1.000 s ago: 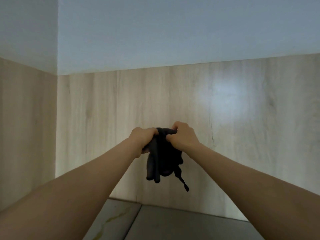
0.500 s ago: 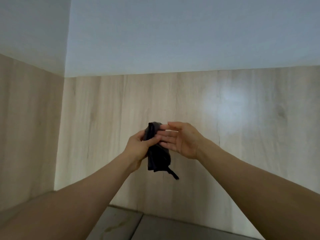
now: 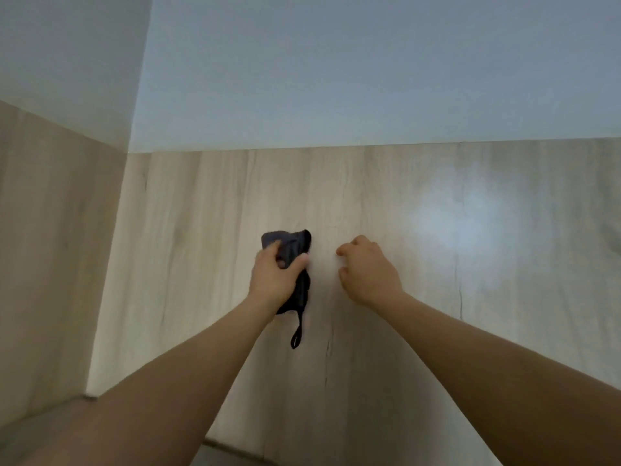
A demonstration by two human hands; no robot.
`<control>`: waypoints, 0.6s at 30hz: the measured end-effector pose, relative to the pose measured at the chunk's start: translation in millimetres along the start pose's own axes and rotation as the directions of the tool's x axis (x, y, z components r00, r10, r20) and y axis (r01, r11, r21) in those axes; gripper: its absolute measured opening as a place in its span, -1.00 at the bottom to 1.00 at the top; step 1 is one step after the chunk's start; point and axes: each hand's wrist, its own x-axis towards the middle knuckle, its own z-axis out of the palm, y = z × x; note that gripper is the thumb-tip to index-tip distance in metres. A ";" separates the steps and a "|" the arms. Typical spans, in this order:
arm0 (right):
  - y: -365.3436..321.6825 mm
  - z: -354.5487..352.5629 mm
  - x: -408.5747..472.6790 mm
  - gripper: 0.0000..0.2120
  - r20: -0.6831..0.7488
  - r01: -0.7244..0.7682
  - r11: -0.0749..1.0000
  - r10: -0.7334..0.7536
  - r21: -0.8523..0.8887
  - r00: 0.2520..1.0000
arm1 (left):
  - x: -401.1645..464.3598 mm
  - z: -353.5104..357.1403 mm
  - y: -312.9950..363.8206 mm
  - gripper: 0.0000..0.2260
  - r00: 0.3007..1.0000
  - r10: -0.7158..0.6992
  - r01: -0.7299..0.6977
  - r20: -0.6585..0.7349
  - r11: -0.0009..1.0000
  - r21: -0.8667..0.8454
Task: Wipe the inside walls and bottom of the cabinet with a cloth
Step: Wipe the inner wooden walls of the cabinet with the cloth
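A dark bunched cloth (image 3: 291,247) is held against the light wood back wall (image 3: 369,203) of the cabinet. My left hand (image 3: 275,275) grips the cloth, fingers and thumb curled round it; a thin loop of the cloth (image 3: 297,334) hangs below. My right hand (image 3: 368,269) hovers a short way to the right, fingers loosely curled, holding nothing. I cannot tell whether it touches the wall.
The wood left side wall (image 3: 50,247) meets the back wall in a corner. Above is a pale grey-white surface (image 3: 336,72). A strip of grey cabinet bottom (image 3: 221,457) shows at the lower edge. A bright light patch (image 3: 460,220) lies on the back wall.
My right hand let go of the cloth and moved off to the right. My left hand carried the cloth up against the back wall. The view tilted upward.
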 end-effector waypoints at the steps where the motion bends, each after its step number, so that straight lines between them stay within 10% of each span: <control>1: 1.2 1.7 3.3 -0.70 -0.015 0.011 1.000 -0.011 0.008 1.000 | -4.1 11.4 -6.8 -0.49 0.990 0.096 -0.105 0.099 0.990 0.091; 4: 5.7 5.2 11.0 -0.71 -0.089 0.050 0.999 -0.047 0.023 0.995 | -11.9 25.4 -26.0 -0.48 0.902 0.392 -0.432 0.183 0.799 0.418; 8: 19.1 12.9 16.5 -0.75 -0.240 0.122 0.992 -0.125 -0.028 0.963 | 11.0 21.8 -33.4 -0.45 0.837 0.516 -0.504 0.181 0.601 0.620; 18: 33.2 21.7 22.5 -0.73 -0.417 0.193 0.980 -0.196 -0.050 0.888 | 95.1 27.7 28.2 -0.49 0.965 0.095 0.028 -0.244 0.889 0.456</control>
